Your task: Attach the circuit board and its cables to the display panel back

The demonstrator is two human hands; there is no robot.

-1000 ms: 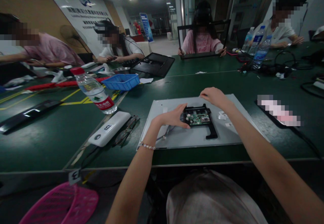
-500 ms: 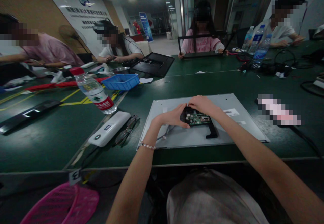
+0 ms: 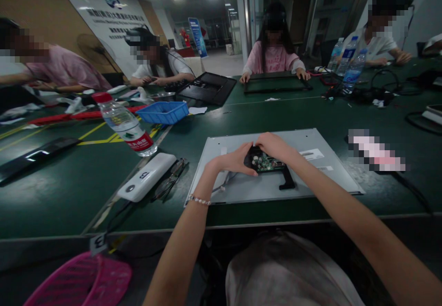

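A green circuit board in a black bracket (image 3: pixel 267 162) lies on a flat silver-grey panel (image 3: pixel 331 184) in front of me. My left hand (image 3: pixel 238 159) grips the left edge of the bracket between thumb and fingers. At its far edge, my right hand (image 3: pixel 274 144) bends over the board with the fingers curled down; the fingertips are partly hidden. A black arm of the bracket (image 3: pixel 287 179) sticks out toward me. Beside my left wrist a thin grey cable (image 3: pixel 223 185) rests on the panel.
Left of the panel are a white power bank (image 3: pixel 148 177), glasses (image 3: pixel 170 179) and a tilted water bottle (image 3: pixel 126 126). A blue tray (image 3: pixel 164 112) stands farther back. Across the table a person holds a black frame (image 3: pixel 276 90). A pink basket (image 3: pixel 83 278) sits below the table edge.
Both my hands stay on the bracket with hardly any movement. Across the table, the person has lowered the black frame from upright to lying on the table. My view has shifted slightly.
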